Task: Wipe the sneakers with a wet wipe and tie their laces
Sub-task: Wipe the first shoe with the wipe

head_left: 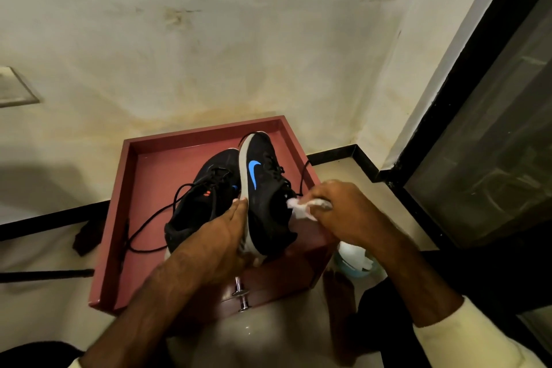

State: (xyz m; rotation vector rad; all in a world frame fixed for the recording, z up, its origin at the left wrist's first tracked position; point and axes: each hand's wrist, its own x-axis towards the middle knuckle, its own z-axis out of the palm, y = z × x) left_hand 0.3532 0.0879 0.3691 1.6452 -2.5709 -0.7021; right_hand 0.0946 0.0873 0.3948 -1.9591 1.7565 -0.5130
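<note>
Two black sneakers sit on a dark red cabinet top (143,176) with a raised rim. The right sneaker (264,188), with a blue swoosh and white sole, is tipped on its side, and my left hand (221,236) grips it at the sole near the heel. My right hand (343,212) pinches a white wet wipe (298,207) against the sneaker's collar. The left sneaker (206,197) rests upright beside it, its black laces (149,218) untied and trailing over the cabinet top.
A blue tub of wet wipes (355,261) stands on the floor to the right of the cabinet. A drawer handle (242,293) juts from the cabinet front. A stained wall lies behind, a dark glass door frame (466,104) at right, a black object (86,236) at left.
</note>
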